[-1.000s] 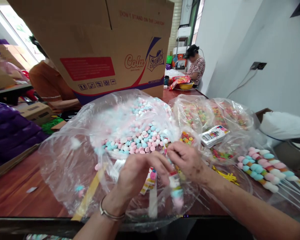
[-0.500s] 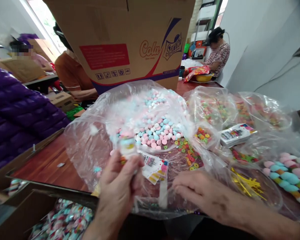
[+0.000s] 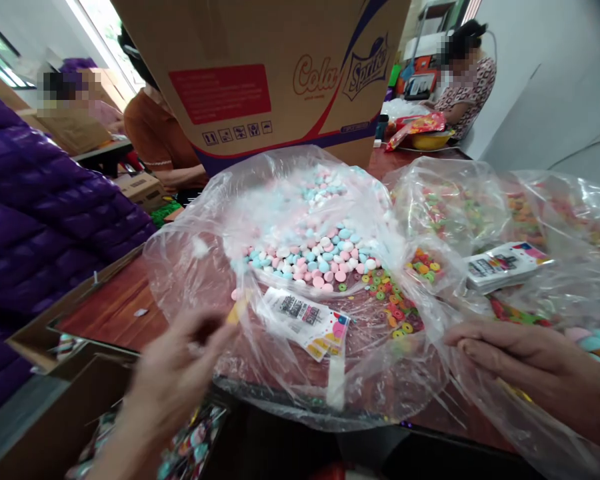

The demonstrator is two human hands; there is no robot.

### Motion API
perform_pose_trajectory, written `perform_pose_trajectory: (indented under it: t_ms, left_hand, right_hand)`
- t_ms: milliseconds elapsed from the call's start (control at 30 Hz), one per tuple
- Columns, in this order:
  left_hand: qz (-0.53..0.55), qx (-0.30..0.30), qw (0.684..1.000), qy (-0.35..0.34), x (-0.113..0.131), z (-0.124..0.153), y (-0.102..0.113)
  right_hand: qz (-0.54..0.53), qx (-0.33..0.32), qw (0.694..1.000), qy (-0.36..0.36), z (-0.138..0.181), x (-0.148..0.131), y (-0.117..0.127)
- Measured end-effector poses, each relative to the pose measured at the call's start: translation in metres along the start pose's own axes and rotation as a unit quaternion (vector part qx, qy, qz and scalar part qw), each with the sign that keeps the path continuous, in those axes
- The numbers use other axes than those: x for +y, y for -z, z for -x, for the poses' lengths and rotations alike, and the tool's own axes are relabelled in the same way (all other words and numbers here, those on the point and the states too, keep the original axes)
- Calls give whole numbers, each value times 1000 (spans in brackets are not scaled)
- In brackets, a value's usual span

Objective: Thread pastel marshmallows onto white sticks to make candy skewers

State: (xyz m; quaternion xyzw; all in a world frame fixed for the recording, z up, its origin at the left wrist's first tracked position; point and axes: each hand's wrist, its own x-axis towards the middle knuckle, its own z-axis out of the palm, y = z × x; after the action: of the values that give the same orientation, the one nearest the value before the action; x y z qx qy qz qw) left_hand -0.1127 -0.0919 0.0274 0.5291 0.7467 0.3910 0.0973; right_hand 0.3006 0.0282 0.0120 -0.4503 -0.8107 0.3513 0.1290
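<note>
My left hand (image 3: 173,373) is smeared by motion at the table's left front edge, above an open carton (image 3: 45,427) of wrapped candies (image 3: 190,440). A small yellow piece (image 3: 237,310) shows by its fingertips; whether the hand grips it is unclear. At the right, my right hand (image 3: 525,373) has its fingers pressed together over clear plastic; I cannot make out what lies between them. Between the hands, printed candy packets (image 3: 305,317) lie on a spread clear plastic bag (image 3: 375,393). Behind them are pink, blue and white round candies (image 3: 325,260) and coloured ring candies (image 3: 397,307).
A large cardboard box (image 3: 280,80) stands at the back. To the right are bags of ring candies (image 3: 445,200), a packet stack (image 3: 510,263) and twisted marshmallows (image 3: 593,340). Purple inflated material (image 3: 45,227) borders the left. Other people sit beyond the table.
My left hand has moved left and down over the carton; the small filled packet it held is no longer clearly visible. My right hand has shifted right. The view has turned slightly.
</note>
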Motion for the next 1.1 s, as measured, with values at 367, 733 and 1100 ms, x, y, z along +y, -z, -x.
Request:
perform_pose_trajectory:
  t_ms: [367, 733, 1100]
  left_hand:
    - [-202, -228, 911, -277, 16, -41, -125]
    - [-224, -94, 908, -342, 46, -27, -126]
    - [-64, -38, 924, -375, 85, -1, -136]
  right_hand:
    - [28, -17, 999, 11, 11, -15, -10]
    - [-75, 71, 994, -21, 5, -51, -61]
    - [-132, 229, 964, 37, -42, -53, -91]
